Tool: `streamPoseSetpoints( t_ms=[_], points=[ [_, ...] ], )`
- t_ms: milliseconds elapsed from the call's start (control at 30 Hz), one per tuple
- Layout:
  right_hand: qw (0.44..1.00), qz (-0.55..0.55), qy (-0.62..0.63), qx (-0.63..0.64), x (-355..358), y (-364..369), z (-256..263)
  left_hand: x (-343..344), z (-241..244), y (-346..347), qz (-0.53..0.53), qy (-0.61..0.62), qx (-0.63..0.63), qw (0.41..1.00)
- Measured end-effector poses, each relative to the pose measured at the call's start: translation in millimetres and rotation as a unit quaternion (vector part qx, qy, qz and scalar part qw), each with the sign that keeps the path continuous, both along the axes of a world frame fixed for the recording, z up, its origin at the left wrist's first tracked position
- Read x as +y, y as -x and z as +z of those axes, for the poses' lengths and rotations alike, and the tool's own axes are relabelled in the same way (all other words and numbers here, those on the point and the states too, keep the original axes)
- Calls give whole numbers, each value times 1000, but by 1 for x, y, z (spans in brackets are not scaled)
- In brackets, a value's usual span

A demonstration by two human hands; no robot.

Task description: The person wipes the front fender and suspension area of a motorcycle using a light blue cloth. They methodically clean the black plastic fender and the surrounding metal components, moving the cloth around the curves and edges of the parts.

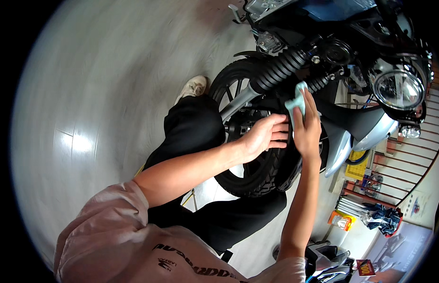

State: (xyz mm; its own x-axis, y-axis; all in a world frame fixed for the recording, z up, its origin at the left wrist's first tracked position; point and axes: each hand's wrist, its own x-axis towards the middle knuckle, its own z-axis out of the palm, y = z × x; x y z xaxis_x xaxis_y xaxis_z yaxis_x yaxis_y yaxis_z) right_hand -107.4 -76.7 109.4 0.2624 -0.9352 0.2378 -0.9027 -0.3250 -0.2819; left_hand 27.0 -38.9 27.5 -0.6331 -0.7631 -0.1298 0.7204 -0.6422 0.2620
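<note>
My right hand point(307, 127) is pressed around a pale blue-green cloth point(300, 100), its fingers along the cloth beside a motorcycle's front wheel. The cloth lies near the black bellows-covered fork leg point(281, 69), over dark parts whose exact shape is hidden. To its left, my left hand point(265, 136) has its fingers apart and holds nothing. It is over the wheel, by the black tyre point(260, 187); whether its fingertips touch the tyre I cannot tell. The silver lower fork tube point(239, 102) runs down to the hub. The round headlight point(398, 89) is at the right.
My black-trousered legs straddle the wheel, with a white shoe point(194, 86) on the pale floor point(109, 88). Silver bodywork point(340, 152) stands right of my right hand. Further right are a railing point(407, 155) and a yellow panel point(357, 165). Another motorcycle point(329, 261) is at the bottom.
</note>
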Motion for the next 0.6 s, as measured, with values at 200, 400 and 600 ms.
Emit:
streamPoseSetpoints(
  t_ms=[200,400,600],
  points=[
    [999,-1,-23,25,27,2,3,7,6,-4,-6,16,-22,1000],
    [976,-38,-192,-98,-62,9,-2,3,-2,1,-22,17,-23,999],
    [970,10,-240,-42,-145,23,-29,-3,-1,1,-49,34,-25,998]
  ],
)
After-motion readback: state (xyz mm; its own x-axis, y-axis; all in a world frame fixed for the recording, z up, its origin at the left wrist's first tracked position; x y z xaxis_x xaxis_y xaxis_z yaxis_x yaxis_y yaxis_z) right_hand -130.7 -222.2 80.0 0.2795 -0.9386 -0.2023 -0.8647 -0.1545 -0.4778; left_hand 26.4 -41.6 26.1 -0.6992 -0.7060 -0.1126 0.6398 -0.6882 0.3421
